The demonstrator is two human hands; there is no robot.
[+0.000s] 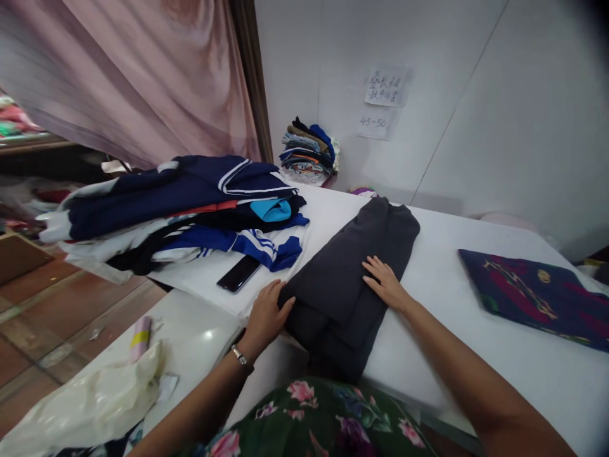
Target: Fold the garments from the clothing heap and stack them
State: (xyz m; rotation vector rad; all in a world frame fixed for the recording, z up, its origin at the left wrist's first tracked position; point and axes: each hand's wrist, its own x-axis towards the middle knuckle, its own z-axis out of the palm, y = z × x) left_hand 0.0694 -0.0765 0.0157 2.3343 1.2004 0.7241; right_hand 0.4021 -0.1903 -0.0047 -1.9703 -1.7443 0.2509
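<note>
A dark grey garment point(342, 279) lies partly folded on the white table, its near end hanging over the front edge. At its left edge, my left hand point(269, 314) is closed on the cloth, thumb on top; some of its fingers are hidden. My right hand point(385, 284) rests flat on the garment's right side with fingers stretched out. Left of the garment, a black phone point(239, 273) lies partly under a heap of clothes point(181, 197) in navy, white and blue. A folded navy patterned cloth point(533, 292) lies at the right.
A stack of folded clothes point(309, 152) stands at the back against the white wall point(428, 76), below handwritten paper signs point(383, 89). A pink curtain point(190, 82) hangs at the left. On a lower surface at the near left lie a pale plastic bag point(95, 400) and a pink roll point(141, 336).
</note>
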